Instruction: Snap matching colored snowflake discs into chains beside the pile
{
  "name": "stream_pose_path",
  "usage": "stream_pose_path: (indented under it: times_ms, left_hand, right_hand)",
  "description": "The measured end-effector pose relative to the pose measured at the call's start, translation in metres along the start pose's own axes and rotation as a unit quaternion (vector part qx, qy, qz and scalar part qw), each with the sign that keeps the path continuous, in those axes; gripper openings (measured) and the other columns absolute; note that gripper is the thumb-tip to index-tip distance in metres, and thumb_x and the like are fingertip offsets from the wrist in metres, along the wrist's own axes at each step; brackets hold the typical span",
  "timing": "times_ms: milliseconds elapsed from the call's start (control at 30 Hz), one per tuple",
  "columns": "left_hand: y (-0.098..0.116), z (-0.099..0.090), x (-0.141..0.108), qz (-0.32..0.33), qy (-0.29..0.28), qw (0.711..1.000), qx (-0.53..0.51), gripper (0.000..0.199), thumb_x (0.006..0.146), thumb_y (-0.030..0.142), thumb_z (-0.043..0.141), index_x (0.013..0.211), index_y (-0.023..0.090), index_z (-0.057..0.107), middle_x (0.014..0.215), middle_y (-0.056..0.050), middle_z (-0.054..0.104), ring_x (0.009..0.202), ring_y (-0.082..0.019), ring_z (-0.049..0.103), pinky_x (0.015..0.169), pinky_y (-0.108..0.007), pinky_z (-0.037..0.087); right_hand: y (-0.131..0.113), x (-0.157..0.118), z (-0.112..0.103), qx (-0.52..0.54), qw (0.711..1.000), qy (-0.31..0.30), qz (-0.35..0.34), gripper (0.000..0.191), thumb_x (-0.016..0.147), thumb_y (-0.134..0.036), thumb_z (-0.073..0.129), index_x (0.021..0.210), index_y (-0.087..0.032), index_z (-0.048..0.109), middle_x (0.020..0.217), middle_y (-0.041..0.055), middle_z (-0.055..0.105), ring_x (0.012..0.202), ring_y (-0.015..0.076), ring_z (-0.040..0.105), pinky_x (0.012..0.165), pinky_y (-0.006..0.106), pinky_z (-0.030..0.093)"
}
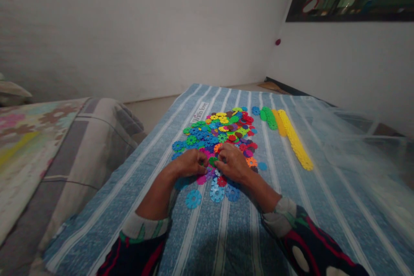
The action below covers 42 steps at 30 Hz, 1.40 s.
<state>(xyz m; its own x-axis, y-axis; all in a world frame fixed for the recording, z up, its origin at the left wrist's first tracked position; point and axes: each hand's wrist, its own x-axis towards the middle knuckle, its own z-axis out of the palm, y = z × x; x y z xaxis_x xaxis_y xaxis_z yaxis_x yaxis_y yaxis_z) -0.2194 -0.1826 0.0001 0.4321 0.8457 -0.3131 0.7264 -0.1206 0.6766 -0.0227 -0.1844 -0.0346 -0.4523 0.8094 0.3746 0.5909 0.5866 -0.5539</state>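
Observation:
Many flat, notched plastic discs in several colours lie in a loose pile (207,138) on the striped blue cloth. Over the near side of the pile, my left hand (190,162) is closed with its fingertips pressed together; whatever they hold is hidden. My right hand (233,163) is closed too, facing the left, with a small green disc (212,161) at its fingertips. Purple and pink discs sit just below the fingers. Closer to me lie loose light-blue discs (193,199), one of them apart from the others.
Right of the pile, discs are lined up in a long yellow row (296,140), a shorter orange-yellow row (279,123) and a green row (269,118). A clear plastic container (362,146) stands at the right. Bedding (97,138) is at the left, with a wall behind.

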Motion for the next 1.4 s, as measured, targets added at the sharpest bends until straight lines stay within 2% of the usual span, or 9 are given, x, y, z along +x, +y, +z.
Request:
stream_pose_path:
  times_ms: [133,267,467,667,900,1000,1167,1400]
  left_hand:
    - [-0.004,-0.003,-0.003,-0.023,-0.03,0.999,-0.036,0.017,0.059,0.03,0.064,0.052,0.017,0.056,0.047,0.004,0.051,0.048,-0.01,0.044,0.049,-0.022,0.031]
    - [-0.01,-0.009,-0.004,-0.043,0.006,0.998,-0.037,0.017,0.06,0.031,0.063,0.053,0.018,0.054,0.046,0.003,0.052,0.046,-0.011,0.044,0.048,-0.024,0.031]
    - [-0.007,-0.014,-0.003,-0.088,0.047,0.993,0.065,0.017,0.059,0.031,0.065,0.053,0.019,0.055,0.046,0.004,0.052,0.048,-0.012,0.046,0.049,-0.025,0.03]
    - [0.002,-0.009,-0.003,-0.062,0.049,0.991,0.11,0.015,0.057,0.025,0.064,0.049,0.019,0.053,0.044,0.005,0.046,0.048,-0.011,0.041,0.049,-0.025,0.025]
    - [-0.005,-0.01,-0.005,-0.049,0.032,0.997,-0.047,0.022,0.054,0.032,0.065,0.051,0.019,0.048,0.043,0.007,0.046,0.044,-0.009,0.039,0.045,-0.022,0.027]
    - [-0.008,-0.015,-0.009,-0.036,0.05,0.992,-0.114,0.027,0.056,0.037,0.068,0.053,0.019,0.048,0.042,0.006,0.047,0.043,-0.008,0.039,0.044,-0.022,0.029]
    - [-0.007,-0.02,-0.012,-0.016,0.066,0.982,-0.178,0.032,0.062,0.044,0.07,0.062,0.017,0.053,0.044,0.006,0.052,0.038,-0.007,0.039,0.04,-0.02,0.028]
    - [0.0,-0.019,-0.013,0.007,0.061,0.968,-0.245,0.036,0.066,0.048,0.073,0.069,0.015,0.061,0.052,0.002,0.06,0.04,-0.007,0.047,0.041,-0.02,0.034]
  right_hand:
    - [-0.002,0.0,-0.001,-0.013,1.0,-0.005,0.0,0.028,0.077,-0.018,0.072,0.058,-0.018,0.051,0.081,0.0022,0.057,0.087,0.0184,0.051,0.078,0.032,0.036]
    - [-0.006,0.0,0.002,-0.014,1.0,0.0,-0.02,0.026,0.079,-0.019,0.071,0.06,-0.018,0.052,0.085,0.0025,0.057,0.089,0.018,0.052,0.078,0.031,0.036]
    - [-0.007,-0.001,0.006,-0.076,0.997,0.007,-0.025,0.021,0.082,-0.021,0.067,0.063,-0.019,0.057,0.083,0.0037,0.056,0.088,0.0194,0.048,0.078,0.034,0.035]
    - [-0.003,-0.001,0.005,-0.052,0.999,0.011,-0.011,0.022,0.08,-0.022,0.069,0.062,-0.018,0.057,0.088,0.0049,0.059,0.091,0.0195,0.05,0.08,0.034,0.036]
    - [-0.005,0.001,0.004,0.04,0.999,0.009,-0.002,0.024,0.077,-0.017,0.071,0.058,-0.018,0.056,0.089,0.0034,0.062,0.09,0.0179,0.054,0.082,0.033,0.039]
    - [-0.007,0.003,0.002,0.091,0.996,0.013,0.011,0.024,0.076,-0.014,0.071,0.057,-0.018,0.057,0.084,0.0024,0.063,0.087,0.0167,0.057,0.081,0.031,0.041]
    - [-0.012,0.005,-0.002,0.169,0.985,0.016,0.038,0.022,0.075,-0.011,0.069,0.058,-0.018,0.057,0.072,-0.001,0.061,0.073,0.0128,0.058,0.071,0.024,0.042]
    - [-0.018,0.007,-0.008,0.186,0.976,0.036,0.11,0.018,0.077,-0.018,0.065,0.061,-0.019,0.059,0.062,-0.0039,0.059,0.062,0.0116,0.055,0.06,0.023,0.038]
